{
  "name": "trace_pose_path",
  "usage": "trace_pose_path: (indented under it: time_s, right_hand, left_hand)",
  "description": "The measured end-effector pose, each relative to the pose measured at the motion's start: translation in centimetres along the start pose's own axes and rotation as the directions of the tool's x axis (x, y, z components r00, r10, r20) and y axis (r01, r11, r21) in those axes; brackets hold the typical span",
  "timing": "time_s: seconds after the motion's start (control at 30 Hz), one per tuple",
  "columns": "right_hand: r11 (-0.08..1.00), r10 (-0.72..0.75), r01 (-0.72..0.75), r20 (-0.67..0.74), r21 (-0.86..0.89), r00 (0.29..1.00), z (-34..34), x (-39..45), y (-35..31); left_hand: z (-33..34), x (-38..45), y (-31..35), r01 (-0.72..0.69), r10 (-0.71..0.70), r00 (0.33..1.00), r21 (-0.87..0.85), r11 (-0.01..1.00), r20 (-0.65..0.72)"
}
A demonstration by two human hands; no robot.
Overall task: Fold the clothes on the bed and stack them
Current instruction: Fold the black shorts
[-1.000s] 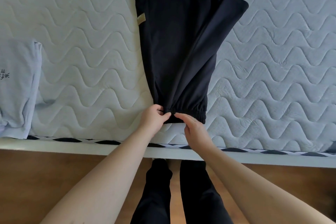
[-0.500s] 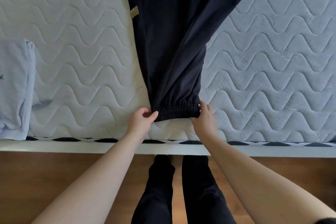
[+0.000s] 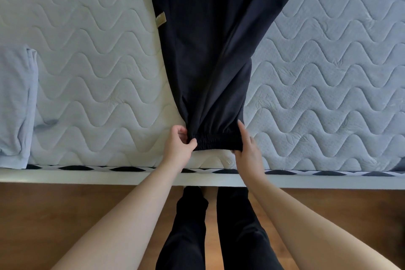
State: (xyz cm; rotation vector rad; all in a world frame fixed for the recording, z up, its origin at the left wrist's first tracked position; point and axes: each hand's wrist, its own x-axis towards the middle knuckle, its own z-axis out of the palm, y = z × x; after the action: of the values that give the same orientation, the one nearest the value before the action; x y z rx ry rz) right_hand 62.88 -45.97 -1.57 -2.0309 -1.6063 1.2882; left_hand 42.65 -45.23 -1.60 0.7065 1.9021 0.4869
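Black trousers [image 3: 206, 55] lie lengthwise on the mattress [image 3: 328, 72], legs folded together, elastic cuffs nearest its edge. A folded pale blue garment [image 3: 16, 103] lies far left.

- Black trousers [image 3: 210, 55] are laid lengthwise on the quilted bed [image 3: 328, 72].
- Their elastic cuffs [image 3: 215, 139] are pinched at one corner by the left hand [image 3: 178, 147], at the other by the right hand [image 3: 248, 151].
- A folded pale garment [image 3: 16, 103] is seen at the far left.
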Motion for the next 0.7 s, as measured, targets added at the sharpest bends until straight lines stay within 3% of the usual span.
trace_pose_path:
  time_s: [0.23, 0.37, 0.47, 0.57, 0.7]
  right_hand:
    - [0.996, -0.086, 0.083, 0.159, 0.025, 0.983, 0.8, -1.8, 1.1]
    - [0.953, 0.117, -0.142, 0.107, 0.267, 0.987, 1.2, -0.3, 0.1]
    - [0.9, 0.262, -0.265, 0.055, 0.346, 0.963, 1.4, 0.6, -0.5]
    - [0.732, 0.401, -0.399, 0.125, 0.553, 0.908, 1.2, 1.0, -0.3]
    - [0.534, 0.392, -0.496, 0.319, 0.685, 0.863, 0.1, 1.2, -0.1]
  left_hand:
    - [-1.0, -0.7, -1.2, 0.08, -0.085, 0.996, -0.129, 0.988, -0.038]
    - [-1.6, 0.1, -1.4, 0.176, -0.165, 0.983, -0.148, 0.973, 0.083]
    - [-1.8, -0.1, -1.4, 0.291, -0.245, 0.948, -0.241, 0.926, 0.204]
    - [-2.1, -0.7, -0.9, 0.317, -0.237, 0.936, -0.332, 0.889, 0.26]
    - [-2.8, -1.7, 0.9, 0.26, -0.146, 0.953, -0.468, 0.845, 0.266]
